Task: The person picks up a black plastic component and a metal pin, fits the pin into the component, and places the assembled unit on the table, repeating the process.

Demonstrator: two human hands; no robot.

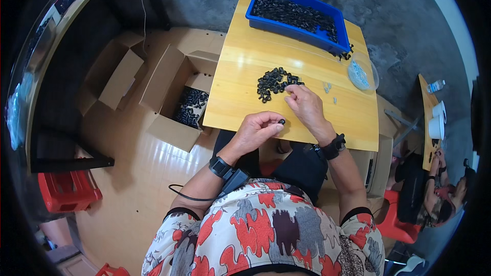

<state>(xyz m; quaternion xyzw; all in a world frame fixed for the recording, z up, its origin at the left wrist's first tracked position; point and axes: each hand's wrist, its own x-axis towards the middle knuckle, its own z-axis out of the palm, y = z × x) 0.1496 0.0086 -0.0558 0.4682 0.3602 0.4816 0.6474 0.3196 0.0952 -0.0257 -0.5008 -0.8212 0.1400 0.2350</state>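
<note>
Between the thumb and forefinger of my left hand is a small round black plastic part, held just over the near edge of the yellow table. My right hand is bent beside the right end of a loose pile of similar black parts. Its thumb and fingertips are pinched together; whatever they hold, if anything, is too small to make out. A few thin silvery pins or screws lie to the right of that hand.
A blue tray full of black parts stands at the far edge, with a clear bowl of silvery pieces at the right. Left of the table, an open cardboard box holds more black parts. Another person sits far right.
</note>
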